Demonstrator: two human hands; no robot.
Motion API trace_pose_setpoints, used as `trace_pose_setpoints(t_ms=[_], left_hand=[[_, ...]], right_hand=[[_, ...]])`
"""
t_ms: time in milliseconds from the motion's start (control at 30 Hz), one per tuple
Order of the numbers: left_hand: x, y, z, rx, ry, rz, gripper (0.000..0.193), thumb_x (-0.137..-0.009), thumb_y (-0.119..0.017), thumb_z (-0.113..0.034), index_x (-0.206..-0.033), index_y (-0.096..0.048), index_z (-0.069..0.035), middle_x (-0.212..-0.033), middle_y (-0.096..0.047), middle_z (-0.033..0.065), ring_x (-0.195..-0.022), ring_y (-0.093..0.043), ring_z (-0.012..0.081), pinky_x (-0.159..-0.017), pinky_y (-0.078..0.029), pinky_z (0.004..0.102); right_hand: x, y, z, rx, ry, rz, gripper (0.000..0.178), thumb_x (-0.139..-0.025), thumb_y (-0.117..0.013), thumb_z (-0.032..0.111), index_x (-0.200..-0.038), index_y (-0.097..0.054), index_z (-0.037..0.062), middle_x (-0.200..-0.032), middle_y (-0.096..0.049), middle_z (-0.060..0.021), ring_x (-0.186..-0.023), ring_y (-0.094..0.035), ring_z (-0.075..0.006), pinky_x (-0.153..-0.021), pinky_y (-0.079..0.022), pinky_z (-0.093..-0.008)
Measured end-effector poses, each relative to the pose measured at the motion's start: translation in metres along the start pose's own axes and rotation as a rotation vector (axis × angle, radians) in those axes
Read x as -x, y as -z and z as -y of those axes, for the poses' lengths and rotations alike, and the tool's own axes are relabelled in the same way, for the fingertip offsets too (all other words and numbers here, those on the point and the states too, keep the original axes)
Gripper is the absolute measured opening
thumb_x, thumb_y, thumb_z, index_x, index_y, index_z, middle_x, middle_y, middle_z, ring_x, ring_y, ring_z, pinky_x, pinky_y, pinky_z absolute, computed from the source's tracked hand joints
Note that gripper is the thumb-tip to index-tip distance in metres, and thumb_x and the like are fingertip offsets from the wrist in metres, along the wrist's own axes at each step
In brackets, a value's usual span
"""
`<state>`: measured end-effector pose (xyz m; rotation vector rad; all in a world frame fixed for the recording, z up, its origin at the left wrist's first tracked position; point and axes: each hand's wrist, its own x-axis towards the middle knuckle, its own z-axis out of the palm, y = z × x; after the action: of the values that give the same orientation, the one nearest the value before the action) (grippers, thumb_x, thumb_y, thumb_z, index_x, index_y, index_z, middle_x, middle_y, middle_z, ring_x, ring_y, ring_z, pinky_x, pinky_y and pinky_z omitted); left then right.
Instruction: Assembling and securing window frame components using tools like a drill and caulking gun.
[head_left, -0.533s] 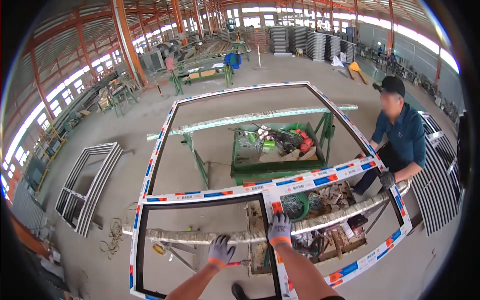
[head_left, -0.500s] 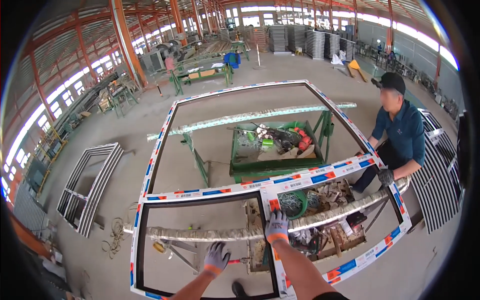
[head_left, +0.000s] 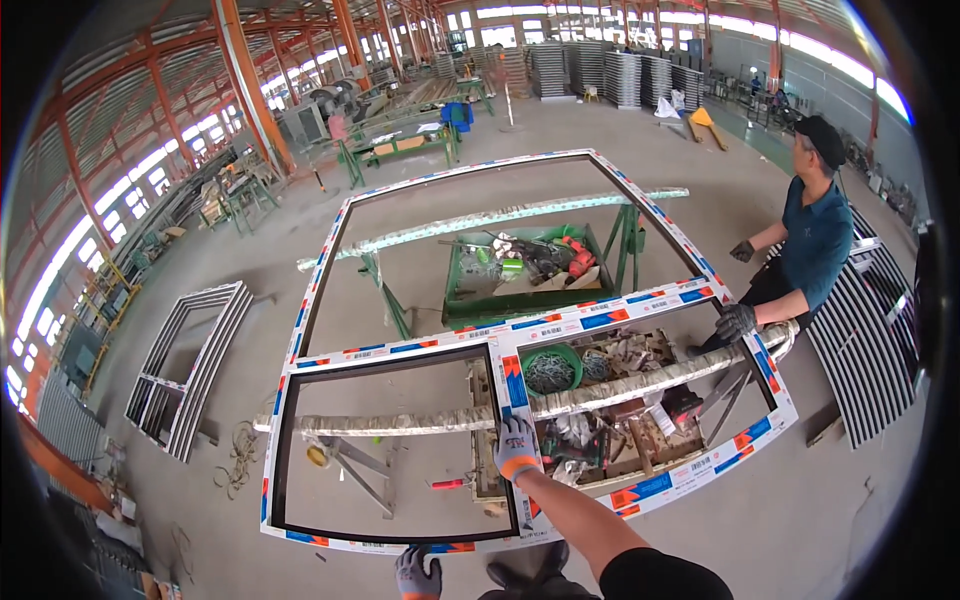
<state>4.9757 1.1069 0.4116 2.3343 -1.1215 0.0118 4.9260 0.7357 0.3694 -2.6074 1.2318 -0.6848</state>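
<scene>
A large window frame [head_left: 360,353], wrapped in white, blue and orange protective film, lies flat across two padded trestle bars. My right hand [head_left: 516,450], in a grey glove with an orange cuff, is closed over the post between its two near panels. My left hand [head_left: 417,574], gloved the same way, is at the outer edge of the near rail with thumb and fingers apart; it holds nothing I can see. Under the frame, a red-handled tool [head_left: 447,484] shows through the left near panel. A co-worker's dark-gloved hand [head_left: 736,321] is at the frame's right side.
The near padded bar [head_left: 400,424] crosses beneath the frame; a far bar [head_left: 440,237] lies beyond. Below are a green tool bin [head_left: 530,307], a green tub [head_left: 550,371] of small metal parts and a cluttered tray [head_left: 640,440]. Stacked frames [head_left: 190,370] lie left; a co-worker [head_left: 815,240] stands right.
My left hand has moved from over the left near panel back to the near rail. My right hand stays on the post. The co-worker has turned aside, with one hand now away from the frame.
</scene>
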Motion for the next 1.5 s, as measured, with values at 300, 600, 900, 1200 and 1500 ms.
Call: trace_pose_setpoints(t_ms=[300, 600, 900, 1200, 1500], left_hand=[[-0.109, -0.079, -0.056, 0.169, -0.454, 0.107, 0.039, -0.081, -0.067, -0.022, -0.114, -0.058, -0.004, -0.116, -0.058, 0.0198, -0.109, -0.053, 0.0404, -0.099, -0.041, 0.0480], [-0.203, -0.145, -0.187, 0.337, -0.460, 0.284, 0.033, -0.082, -0.064, -0.017, -0.112, -0.058, -0.005, -0.110, -0.061, 0.0140, -0.104, -0.056, 0.0353, -0.093, -0.043, 0.0462], [-0.236, -0.221, -0.208, -0.092, -0.634, 0.450, 0.034, -0.079, -0.061, -0.027, -0.105, -0.062, -0.005, -0.103, -0.060, 0.0127, -0.101, -0.055, 0.0318, -0.094, -0.041, 0.0441], [-0.247, -0.228, -0.220, -0.135, -0.582, 0.527, 0.028, -0.072, -0.061, -0.022, -0.097, -0.065, -0.011, -0.096, -0.063, 0.0061, -0.089, -0.058, 0.0269, -0.080, -0.043, 0.0426], [-0.245, -0.236, -0.216, -0.139, -0.597, 0.505, 0.031, -0.068, -0.062, -0.023, -0.096, -0.064, -0.011, -0.097, -0.062, 0.0055, -0.090, -0.058, 0.0270, -0.081, -0.042, 0.0432]], right_hand=[[0.114, 0.134, -0.026, 0.019, -0.091, 0.199, 0.044, -0.082, -0.062, 0.026, -0.120, -0.055, 0.0046, -0.121, -0.054, -0.0180, -0.114, -0.048, -0.0369, -0.101, -0.036, -0.0480], [0.145, 0.196, -0.152, 0.085, -0.292, 0.243, 0.035, -0.082, -0.065, 0.025, -0.110, -0.059, 0.0040, -0.114, -0.058, -0.0173, -0.112, -0.051, -0.0365, -0.097, -0.040, -0.0456], [0.038, 0.027, -0.255, 0.027, -0.008, 0.778, 0.042, -0.086, -0.059, 0.029, -0.118, -0.056, 0.0018, -0.111, -0.063, -0.0223, -0.105, -0.059, -0.0373, -0.094, -0.044, -0.0424], [0.013, -0.119, -0.249, 0.125, -0.192, 0.785, 0.045, -0.088, -0.049, 0.017, -0.129, -0.049, 0.0003, -0.126, -0.053, -0.0210, -0.108, -0.057, -0.0379, -0.091, -0.045, -0.0494], [0.006, -0.075, -0.274, 0.044, -0.067, 0.971, 0.055, -0.080, -0.059, 0.016, -0.130, -0.048, -0.0010, -0.110, -0.065, -0.0206, -0.099, -0.064, -0.0370, -0.087, -0.048, -0.0457]])
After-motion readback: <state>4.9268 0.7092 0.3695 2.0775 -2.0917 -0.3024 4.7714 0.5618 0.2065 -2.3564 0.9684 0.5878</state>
